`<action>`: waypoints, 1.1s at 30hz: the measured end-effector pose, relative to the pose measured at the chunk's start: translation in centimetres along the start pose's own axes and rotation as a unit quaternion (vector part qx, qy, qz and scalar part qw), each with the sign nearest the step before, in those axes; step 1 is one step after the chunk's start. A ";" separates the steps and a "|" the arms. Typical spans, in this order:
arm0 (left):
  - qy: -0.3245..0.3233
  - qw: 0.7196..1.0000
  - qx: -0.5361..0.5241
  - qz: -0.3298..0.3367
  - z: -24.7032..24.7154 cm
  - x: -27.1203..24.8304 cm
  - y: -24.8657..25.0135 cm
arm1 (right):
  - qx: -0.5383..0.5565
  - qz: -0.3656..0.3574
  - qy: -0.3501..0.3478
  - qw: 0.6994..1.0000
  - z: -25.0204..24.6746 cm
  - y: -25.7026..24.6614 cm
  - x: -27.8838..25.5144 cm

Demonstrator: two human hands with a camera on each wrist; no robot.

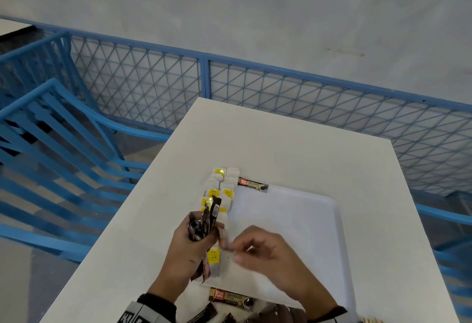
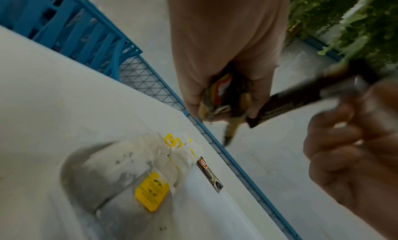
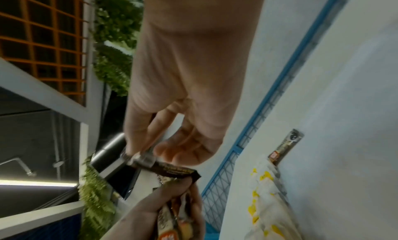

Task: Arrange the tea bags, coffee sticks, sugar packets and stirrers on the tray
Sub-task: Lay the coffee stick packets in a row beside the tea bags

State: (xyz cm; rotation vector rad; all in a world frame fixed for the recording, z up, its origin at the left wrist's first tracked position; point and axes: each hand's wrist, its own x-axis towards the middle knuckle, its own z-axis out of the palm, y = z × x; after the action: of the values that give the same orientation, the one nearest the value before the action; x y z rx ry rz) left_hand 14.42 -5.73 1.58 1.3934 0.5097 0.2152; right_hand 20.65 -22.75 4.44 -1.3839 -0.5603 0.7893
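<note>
A flat white plastic tray (image 1: 306, 210) lies on the white rectangular table (image 1: 281, 144). Along the tray's left edge sit two rows of white paper tea bags with yellow tags (image 1: 221, 190); just beyond them, one dark brown coffee stick (image 1: 253, 184) lies at the tray's far left corner. The left hand (image 1: 190, 248) clutches a bundle of dark brown coffee sticks (image 1: 204, 220) over the tea bags. The right hand (image 1: 263, 253), over the tray, pinches the end of a single brown stick (image 3: 172, 169) from that bundle between thumb and fingertips. More coffee sticks (image 1: 231, 297) lie on the table by the tray's near edge.
</note>
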 end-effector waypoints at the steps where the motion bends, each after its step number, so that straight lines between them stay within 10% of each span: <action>1: -0.018 0.999 -0.030 -0.014 0.2 0.0 0.1 | -0.015 0.000 -0.049 0.999 0.4 -0.4 0.0; 19: -0.127 0.983 -0.132 -0.030 1.0 -1.2 1.1 | -0.164 0.008 0.070 0.984 0.3 1.1 1.0; 27: 0.019 0.986 -0.124 -0.106 0.5 0.2 0.4 | -0.044 0.110 0.139 0.983 -1.7 1.3 1.1; 33: -0.007 0.994 -0.061 -0.089 0.5 0.1 0.5 | -0.063 0.159 0.170 0.970 -2.4 1.7 1.1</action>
State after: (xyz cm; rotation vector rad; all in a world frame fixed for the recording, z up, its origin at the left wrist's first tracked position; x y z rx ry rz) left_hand 14.82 -6.02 2.09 1.2225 0.5951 0.0909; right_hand 22.89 -23.40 2.35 -1.7100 -0.1217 0.7559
